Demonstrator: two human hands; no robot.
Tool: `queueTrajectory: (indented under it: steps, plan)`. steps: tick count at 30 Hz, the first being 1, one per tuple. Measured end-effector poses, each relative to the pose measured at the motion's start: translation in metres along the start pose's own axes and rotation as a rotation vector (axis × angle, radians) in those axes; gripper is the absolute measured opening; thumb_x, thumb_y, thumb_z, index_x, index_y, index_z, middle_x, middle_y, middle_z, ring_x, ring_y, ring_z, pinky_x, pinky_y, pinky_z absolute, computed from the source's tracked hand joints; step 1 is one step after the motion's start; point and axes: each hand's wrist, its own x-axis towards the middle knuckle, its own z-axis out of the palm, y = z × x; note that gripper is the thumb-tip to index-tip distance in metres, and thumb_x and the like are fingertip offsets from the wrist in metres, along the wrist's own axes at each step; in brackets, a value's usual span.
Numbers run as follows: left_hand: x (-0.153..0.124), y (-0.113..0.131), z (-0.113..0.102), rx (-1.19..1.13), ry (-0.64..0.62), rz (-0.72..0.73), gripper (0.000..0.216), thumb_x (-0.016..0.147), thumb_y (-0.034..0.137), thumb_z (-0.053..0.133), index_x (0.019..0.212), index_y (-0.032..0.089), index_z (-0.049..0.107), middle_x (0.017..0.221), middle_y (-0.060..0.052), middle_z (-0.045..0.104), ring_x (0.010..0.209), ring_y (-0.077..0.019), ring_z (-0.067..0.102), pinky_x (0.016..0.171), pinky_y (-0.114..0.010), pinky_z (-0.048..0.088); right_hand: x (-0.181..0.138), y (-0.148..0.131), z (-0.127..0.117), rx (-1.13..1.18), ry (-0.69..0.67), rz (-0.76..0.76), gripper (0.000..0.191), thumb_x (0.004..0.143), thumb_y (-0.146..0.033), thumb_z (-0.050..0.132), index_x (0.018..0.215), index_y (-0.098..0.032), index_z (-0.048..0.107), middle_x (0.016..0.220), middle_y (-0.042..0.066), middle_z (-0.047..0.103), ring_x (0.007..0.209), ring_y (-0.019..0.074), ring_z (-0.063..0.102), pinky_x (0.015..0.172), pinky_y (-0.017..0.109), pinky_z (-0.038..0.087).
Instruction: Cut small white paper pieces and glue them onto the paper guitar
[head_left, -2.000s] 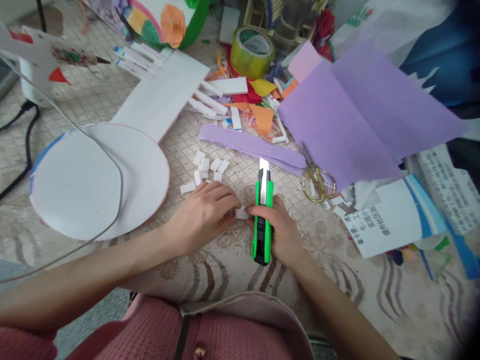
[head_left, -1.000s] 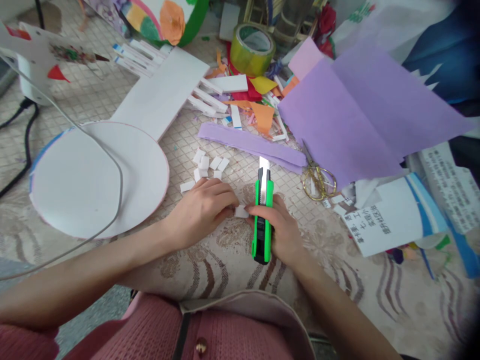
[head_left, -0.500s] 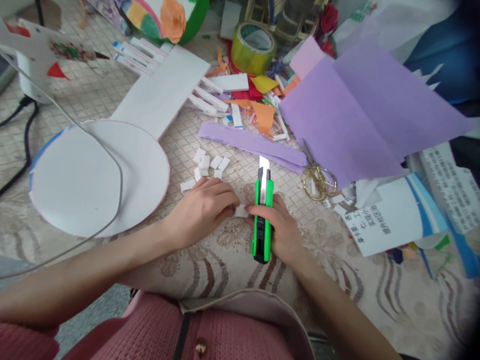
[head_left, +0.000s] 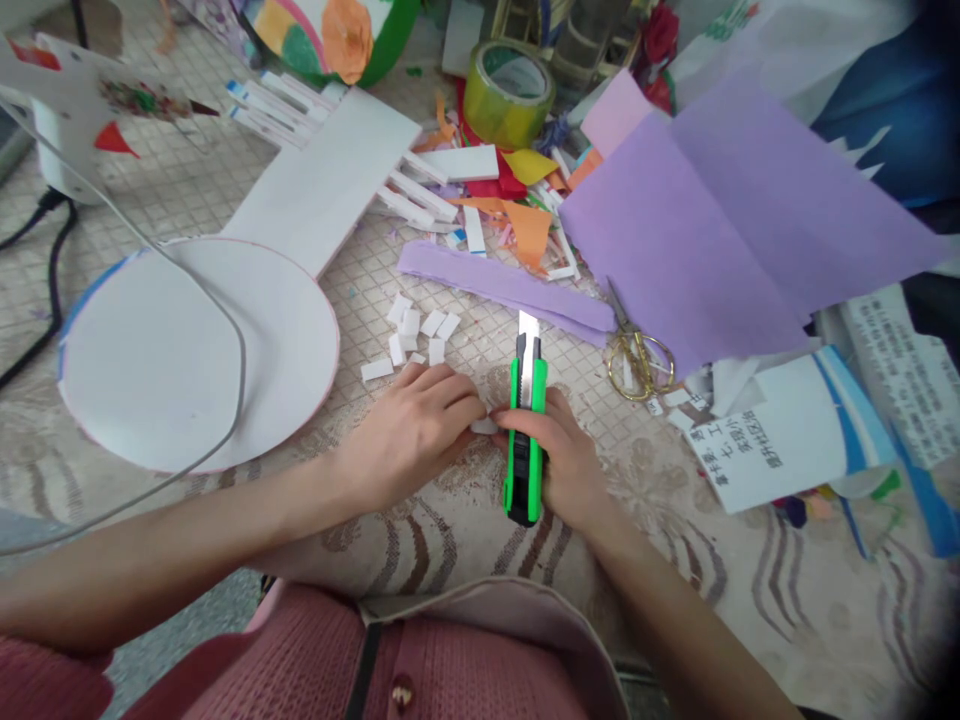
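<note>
My right hand (head_left: 564, 452) is closed around a green and black utility knife (head_left: 524, 430), its blade out and pointing away from me. Between the fingertips of both hands is a small white foam-board piece (head_left: 484, 426), partly hidden by the fingers. My left hand (head_left: 420, 430) pinches the left end of that piece. Just beyond the left hand lie several small white cut pieces (head_left: 409, 322) on the patterned tablecloth. A folded purple paper strip (head_left: 502, 287) stretches across the table beyond the blade tip.
At left, a white oval board (head_left: 150, 360) lies under a grey cord, near a white glue gun (head_left: 67, 120). Gold-handled scissors (head_left: 639, 362) rest beside purple paper sheets (head_left: 720, 210). Yellow tape (head_left: 510, 95) stands among coloured scraps at the back, near a long white board (head_left: 322, 180).
My left hand has shifted slightly right and its fingers now cover more of the small white piece. The right hand and utility knife have hardly moved.
</note>
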Motion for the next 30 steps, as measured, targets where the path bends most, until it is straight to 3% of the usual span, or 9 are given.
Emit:
queueTrajectory:
  steps: [3,9,13,17,21,30]
  plan:
    - [0.0,0.0,0.0,0.013,-0.013,-0.007,0.009,0.093,0.019,0.053,0.089,0.016,0.061,0.094,-0.006,0.065,0.089,-0.0218,0.058,0.075,-0.036,0.042,-0.001,0.0,0.0,0.085,0.028,0.041,0.031,0.085,-0.014,0.066,0.11,-0.032,0.059,0.096,0.001,0.066,0.089,0.0204,0.062,0.074,0.035,0.054]
    - [0.0,-0.001,0.002,-0.022,-0.024,-0.041,0.007,0.091,0.018,0.056,0.09,0.016,0.062,0.095,-0.006,0.065,0.09,-0.0217,0.057,0.077,-0.036,0.042,0.0,0.0,0.001,0.337,0.265,0.234,0.035,0.083,-0.011,0.066,0.11,-0.031,0.055,0.095,-0.001,0.067,0.089,0.0174,0.066,0.08,0.035,0.054]
    - [0.0,-0.002,0.003,-0.039,-0.01,-0.041,0.008,0.091,0.018,0.055,0.089,0.016,0.062,0.094,-0.005,0.065,0.089,-0.0213,0.057,0.077,-0.036,0.043,-0.002,0.0,0.003,0.301,0.168,0.241,0.032,0.082,-0.016,0.069,0.108,-0.031,0.059,0.099,0.001,0.064,0.087,0.0175,0.066,0.076,0.033,0.054]
    - [0.0,-0.001,0.003,-0.039,-0.006,-0.043,0.009,0.091,0.019,0.055,0.088,0.016,0.062,0.093,-0.005,0.064,0.088,-0.0209,0.058,0.076,-0.036,0.043,-0.001,-0.003,0.003,0.169,0.073,0.127,0.03,0.084,-0.018,0.068,0.11,-0.032,0.06,0.096,0.0,0.063,0.089,0.0183,0.063,0.075,0.033,0.054]
    - [0.0,0.0,0.004,-0.034,0.001,-0.047,0.009,0.092,0.018,0.054,0.087,0.016,0.062,0.092,-0.006,0.064,0.088,-0.021,0.057,0.077,-0.036,0.044,0.003,-0.006,0.001,0.061,0.04,0.059,0.028,0.087,-0.017,0.065,0.109,-0.031,0.059,0.091,-0.001,0.061,0.083,0.0172,0.06,0.071,0.03,0.052]
    - [0.002,-0.012,-0.009,-0.178,0.044,-0.063,0.011,0.088,0.014,0.056,0.095,0.016,0.064,0.094,-0.006,0.066,0.091,-0.0208,0.06,0.084,-0.037,0.048,0.004,-0.007,0.001,0.035,0.009,0.093,0.027,0.086,-0.015,0.065,0.107,-0.032,0.059,0.091,-0.001,0.06,0.085,0.0179,0.06,0.072,0.031,0.051]
